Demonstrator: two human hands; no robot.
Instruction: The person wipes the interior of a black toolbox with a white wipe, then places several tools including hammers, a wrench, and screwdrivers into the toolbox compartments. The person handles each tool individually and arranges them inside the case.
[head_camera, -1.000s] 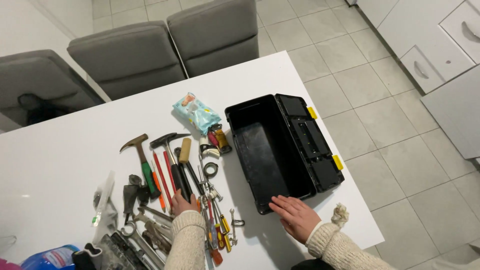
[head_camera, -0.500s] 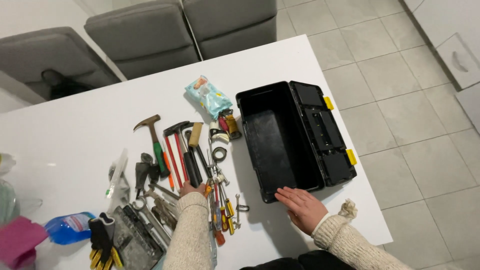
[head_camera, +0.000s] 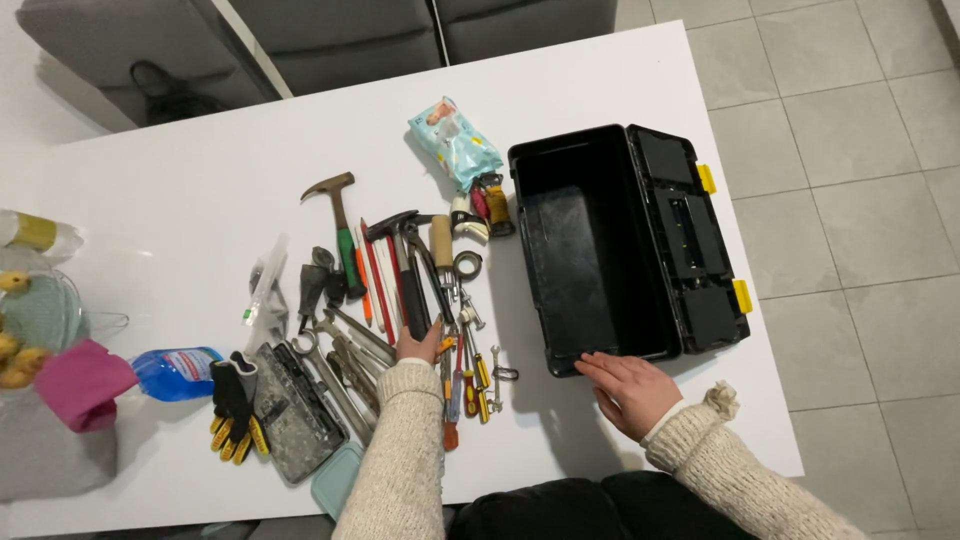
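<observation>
Under left hand (head_camera: 418, 346) fingertips: black hammer handle (head_camera: 413, 305); touching.

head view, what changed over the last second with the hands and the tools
Little: the camera tipped nearer, bringing gloves and a spray bottle into view. The left hand stays on the black-handled hammer; the right hand stays flat by the open toolbox. Nothing lifted.

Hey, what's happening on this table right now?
A person sits at a white table with tools spread out beside an open, empty black toolbox. The left hand rests on the black handle of a hammer in the pile. The right hand lies flat against the toolbox's near end.
</observation>
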